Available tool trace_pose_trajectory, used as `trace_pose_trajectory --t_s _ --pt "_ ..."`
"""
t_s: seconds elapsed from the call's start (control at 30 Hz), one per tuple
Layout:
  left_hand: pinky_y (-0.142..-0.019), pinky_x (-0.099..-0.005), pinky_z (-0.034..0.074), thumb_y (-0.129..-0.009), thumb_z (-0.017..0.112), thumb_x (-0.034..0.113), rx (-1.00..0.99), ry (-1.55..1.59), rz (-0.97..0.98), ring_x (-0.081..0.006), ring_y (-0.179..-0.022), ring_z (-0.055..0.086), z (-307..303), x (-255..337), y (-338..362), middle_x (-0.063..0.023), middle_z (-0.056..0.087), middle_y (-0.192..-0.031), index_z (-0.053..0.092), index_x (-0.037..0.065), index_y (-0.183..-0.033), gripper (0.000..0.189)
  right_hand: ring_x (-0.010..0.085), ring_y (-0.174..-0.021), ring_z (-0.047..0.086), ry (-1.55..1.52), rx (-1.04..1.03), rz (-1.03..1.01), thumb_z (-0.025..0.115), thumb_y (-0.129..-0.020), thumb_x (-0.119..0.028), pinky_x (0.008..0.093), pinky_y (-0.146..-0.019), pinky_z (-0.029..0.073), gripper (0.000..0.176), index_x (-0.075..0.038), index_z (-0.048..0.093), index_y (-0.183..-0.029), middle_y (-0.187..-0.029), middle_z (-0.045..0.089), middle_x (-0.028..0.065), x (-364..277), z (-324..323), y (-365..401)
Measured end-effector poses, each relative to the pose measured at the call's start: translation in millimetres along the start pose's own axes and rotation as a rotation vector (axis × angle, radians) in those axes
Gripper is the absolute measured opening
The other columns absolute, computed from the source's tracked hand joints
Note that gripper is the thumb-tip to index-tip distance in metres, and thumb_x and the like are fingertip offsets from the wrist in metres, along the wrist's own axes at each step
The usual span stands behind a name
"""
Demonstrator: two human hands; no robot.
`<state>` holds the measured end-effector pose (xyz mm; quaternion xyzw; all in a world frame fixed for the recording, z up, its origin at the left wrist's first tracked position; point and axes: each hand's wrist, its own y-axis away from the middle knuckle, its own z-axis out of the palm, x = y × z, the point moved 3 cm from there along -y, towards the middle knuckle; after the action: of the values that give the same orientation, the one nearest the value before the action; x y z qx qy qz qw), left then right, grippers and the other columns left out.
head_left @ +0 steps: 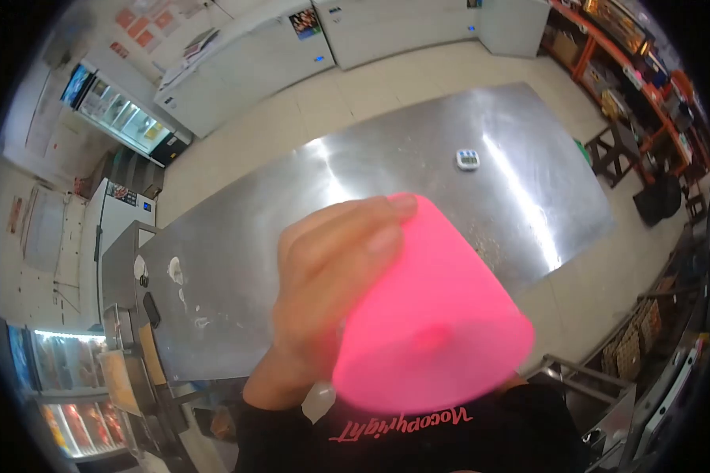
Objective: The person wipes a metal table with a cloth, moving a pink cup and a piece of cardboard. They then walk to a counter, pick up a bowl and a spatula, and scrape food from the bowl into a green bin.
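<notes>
One pink cup (442, 315) is already lifted clear of the steel tabletop (418, 150), held tilted at centre frame in the left hand's (331, 276) clasp. A small timer (467, 159) sits upper right; the right hand is out of view.

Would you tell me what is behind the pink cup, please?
Behind the pink cup, held in the left hand, is the steel table; a small white timer sits farther back. The cup and hand cover the table's near middle, so anything there is hidden.

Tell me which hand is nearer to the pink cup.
Left. The left hand grips the pink cup by its side; the right hand is not in view.
</notes>
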<state>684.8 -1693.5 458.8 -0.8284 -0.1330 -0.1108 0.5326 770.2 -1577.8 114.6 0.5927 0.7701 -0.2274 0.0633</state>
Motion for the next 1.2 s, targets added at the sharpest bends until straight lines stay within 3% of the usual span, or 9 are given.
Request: trace_pose_trajectory --t_s 0.03,0.1,0.17,0.27,0.57,1.2 --pt "-0.088 -0.0431 0.055 -0.080 0.081 0.016 0.068 -0.015 0.029 -0.0363 -0.103 0.066 -12 10 -3 -0.0229 0.066 -0.121 0.056 0.002 -0.129 0.057 0.0273 -0.107 0.057 -0.032 0.114 -0.016 0.069 -0.085 -0.027 0.0464 -0.092 0.041 0.044 -0.022 0.064 -0.129 -0.116 0.060 0.0069 -4 -4 0" --pt "-0.085 -0.0422 0.055 -0.084 0.078 0.018 0.146 -0.038 0.075 -0.0345 -0.100 0.067 -31 32 -8 -0.0222 0.067 -0.117 0.057 0.004 -0.125 0.048 0.0267 -0.107 0.056 -0.044 0.094 -0.019 0.072 -0.083 -0.025 0.0461 -0.092 0.040 0.049 -0.023 0.063 -0.131 -0.116 0.059 0.0067 -9 -7 -1" --pt "-0.088 -0.0418 0.059 -0.103 0.054 0.023 0.224 -0.142 0.096 -0.0306 -0.105 0.065 -47 53 -11 -0.0246 0.063 -0.122 0.038 0.009 -0.146 0.049 0.0258 -0.110 0.056 -0.067 0.073 -0.015 0.078 -0.077 -0.023 0.0458 -0.093 0.040 0.059 -0.025 0.062 -0.133 -0.117 0.059 0.0066 -12 -11 -2" --pt "-0.086 -0.0408 0.060 -0.105 0.049 0.030 0.152 -0.158 0.052 -0.0296 -0.108 0.063 -81 80 -16 -0.0245 0.060 -0.125 0.038 0.013 -0.147 0.047 0.0265 -0.111 0.056 -0.055 0.093 -0.022 0.079 -0.076 -0.022 0.0462 -0.094 0.040 0.060 -0.025 0.062 -0.133 -0.119 0.059 0.0073 -14 -7 0" --pt "-0.076 -0.0351 0.060 -0.109 0.034 0.041 0.080 -0.150 -0.140 -0.0229 -0.094 0.064 -157 113 -8 -0.0194 0.063 -0.116 0.052 0.007 -0.135 0.046 0.0306 -0.110 0.056 -0.046 0.064 0.021 0.080 -0.073 -0.021 0.0472 -0.096 0.041 0.063 -0.026 0.063 -0.133 -0.122 0.059 0.0097 -18 -4 3" --pt "-0.067 -0.0331 0.056 -0.110 0.032 0.034 0.328 -0.223 -0.246 -0.0189 -0.073 0.063 -186 126 4 -0.0207 0.067 -0.106 0.055 0.003 -0.132 0.045 0.0311 -0.108 0.057 -0.042 0.109 0.030 0.077 -0.072 -0.020 0.0472 -0.093 0.042 0.058 -0.025 0.067 -0.128 -0.119 0.060 0.0104 -20 0 5"
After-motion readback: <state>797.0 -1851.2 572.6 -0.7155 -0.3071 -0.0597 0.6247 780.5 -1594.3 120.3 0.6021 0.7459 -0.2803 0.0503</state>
